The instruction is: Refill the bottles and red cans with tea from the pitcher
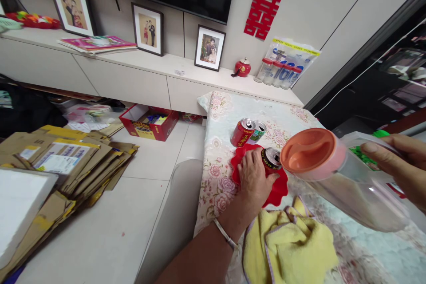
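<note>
My left hand [254,177] is wrapped round a drink can [272,158] with a dark rim, at the scalloped red dish [279,191]. With my right hand [396,159] I grip the handle of a clear plastic pitcher [359,199] with an orange lid [309,148]. The pitcher is tilted so its lid end is close beside the can's top; I cannot make out any liquid leaving it. Behind the dish stand a red can [242,133] and a green-and-silver can [258,132], both upright. A crumpled yellow towel [293,248] lies in front of the dish.
Flowered cloth covers the table [216,168]. Beyond it runs a white cabinet [186,91] with picture frames, a small red pot [242,67] and several red-lidded jars [278,73]. Flattened cardboard boxes [76,155] and an open red box [149,125] are on the floor at left.
</note>
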{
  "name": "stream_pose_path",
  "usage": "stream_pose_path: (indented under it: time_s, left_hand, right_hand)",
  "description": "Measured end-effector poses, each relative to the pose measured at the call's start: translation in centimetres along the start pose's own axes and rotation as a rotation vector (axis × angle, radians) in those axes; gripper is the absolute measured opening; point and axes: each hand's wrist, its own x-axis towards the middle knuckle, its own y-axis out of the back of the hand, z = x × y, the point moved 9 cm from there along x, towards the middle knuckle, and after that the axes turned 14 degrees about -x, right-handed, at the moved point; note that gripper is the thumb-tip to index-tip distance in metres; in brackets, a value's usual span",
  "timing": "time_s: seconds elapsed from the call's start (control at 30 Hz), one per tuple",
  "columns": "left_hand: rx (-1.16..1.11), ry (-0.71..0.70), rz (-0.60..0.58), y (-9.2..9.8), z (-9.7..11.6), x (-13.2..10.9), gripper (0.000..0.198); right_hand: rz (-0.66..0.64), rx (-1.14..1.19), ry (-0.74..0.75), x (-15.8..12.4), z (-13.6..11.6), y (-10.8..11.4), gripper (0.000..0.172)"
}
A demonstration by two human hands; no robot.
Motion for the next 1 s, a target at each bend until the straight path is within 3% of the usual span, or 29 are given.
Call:
stream_pose_path:
  time_s: [0.27,1.0]
  left_hand:
    - [-0.001,0.008,-0.003,0.0,0.0,-0.1,0.077]
    - [0.002,0.011,-0.006,0.0,0.0,0.0,0.076]
  right_hand:
    - [0.005,-0.012,-0.042,0.0,1.0,-0.3,0.056]
    - [-0.006,0.003,0.026,0.1,0.6,-0.2,0.051]
